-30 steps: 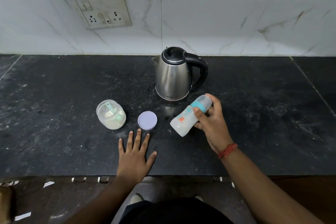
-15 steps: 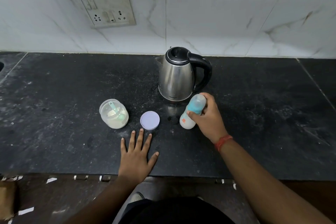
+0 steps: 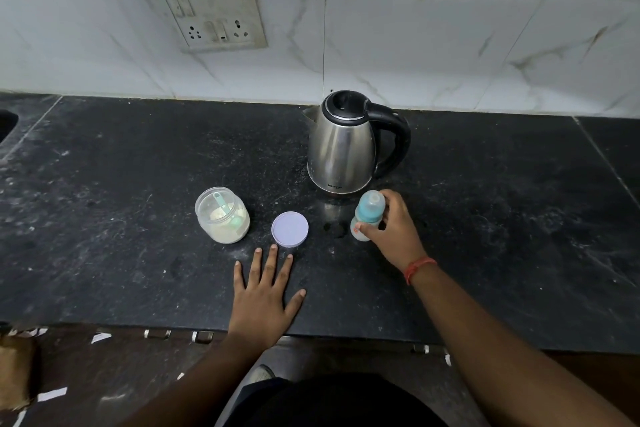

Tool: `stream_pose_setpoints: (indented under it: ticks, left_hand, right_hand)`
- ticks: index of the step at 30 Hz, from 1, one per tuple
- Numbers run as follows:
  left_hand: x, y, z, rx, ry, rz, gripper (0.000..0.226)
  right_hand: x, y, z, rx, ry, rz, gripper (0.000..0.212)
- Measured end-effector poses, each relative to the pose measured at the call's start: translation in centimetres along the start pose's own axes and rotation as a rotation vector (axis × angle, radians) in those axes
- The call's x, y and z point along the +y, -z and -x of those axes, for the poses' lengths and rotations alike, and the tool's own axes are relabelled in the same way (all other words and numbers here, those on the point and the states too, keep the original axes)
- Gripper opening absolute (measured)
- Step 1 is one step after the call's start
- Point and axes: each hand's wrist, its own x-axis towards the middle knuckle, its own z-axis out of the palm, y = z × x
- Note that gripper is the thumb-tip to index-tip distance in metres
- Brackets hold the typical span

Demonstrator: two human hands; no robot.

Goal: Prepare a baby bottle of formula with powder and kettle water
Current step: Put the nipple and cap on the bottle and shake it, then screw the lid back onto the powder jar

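- Head view, looking down on a dark speckled stone counter point(image 3: 121, 184): the right hand point(image 3: 391, 232) wraps around a small translucent baby bottle with a teal collar and clear cap point(image 3: 367, 215), thumb across the front and fingers curled behind. The bottle stands upright on the counter, just in front of the steel electric kettle with a black handle and lid point(image 3: 341, 146).
- Left hand point(image 3: 265, 298) lies flat on the counter with fingers spread, holding nothing; its fingertips end just short of the round lilac lid point(image 3: 290, 229), which lies apart from its jar.
- Clear open jar of pale formula powder point(image 3: 222, 215) stands to the left of the lid, a teal scoop point(image 3: 225, 210) leaning inside it.
- Step in hand, as I judge it: setting the capped bottle down. Doing it well means checking that the base sits flat before the grip loosens, and leaving room beside the kettle so its spout point(image 3: 309, 115) and handle can swing freely.
- Hard to make out: how much liquid or powder is in the bottle, since the hand covers much of its body; the printed mark on it is unreadable. The kettle's water level is hidden by its closed lid, and no cord or base shows. A white wall socket plate point(image 3: 207, 11) hangs above.
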Motion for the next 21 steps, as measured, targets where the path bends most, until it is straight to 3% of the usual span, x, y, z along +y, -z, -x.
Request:
stream_pose_setpoints:
  ticks: [4,6,9,14,18,21]
  left_hand:
    - [0.0,0.0,0.0,-0.008,0.0,0.005,0.077]
    - [-0.1,0.2,-0.1,-0.001,-0.005,0.019,0.077]
    - [-0.3,1.0,-0.2,0.042,-0.042,0.03,0.077]
    - [-0.3,4.3,-1.7,0.204,-0.08,0.06,0.075]
    - [-1.3,7.6,-3.4,0.32,-0.068,0.073,0.077]
    - [-3.4,9.5,-4.7,0.376,-0.02,0.085,0.081]
  right_hand:
    - [-0.1,0.4,0.4,-0.013,-0.046,-0.055,0.089]
    - [-0.5,0.6,0.7,0.036,-0.042,-0.079,0.092]
    - [-1.8,0.9,1.1,0.157,0.026,-0.065,0.086]
    - [-5.1,0.0,1.8,0.299,0.318,0.073,0.061]
    - [-7.2,-2.5,2.0,0.231,0.439,0.095,0.053]
    - [-7.9,-4.7,1.9,0.118,0.431,0.109,0.053]
